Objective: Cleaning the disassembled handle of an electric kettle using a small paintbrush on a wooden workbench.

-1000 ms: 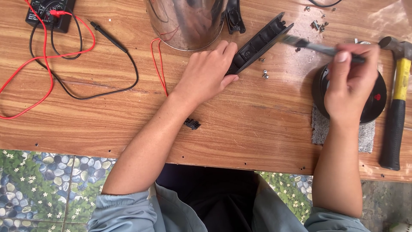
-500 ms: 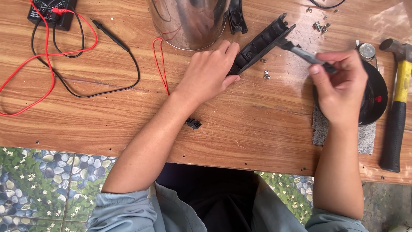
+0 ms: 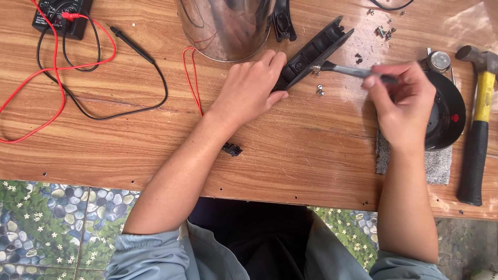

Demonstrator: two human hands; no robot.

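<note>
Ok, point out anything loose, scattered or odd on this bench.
Small screws lie scattered near the table's far edge, and one more sits loose beside the black plastic part. A small black clip lies alone under the left forearm. Nothing looks spilled or broken.

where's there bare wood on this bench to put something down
Free: the wide strip along the near edge, below the red lead and left of the left hand's forearm; also between the two forearms, save a small black clip. Crowded: around the right hand, with screws, black disc and hammer.
</note>
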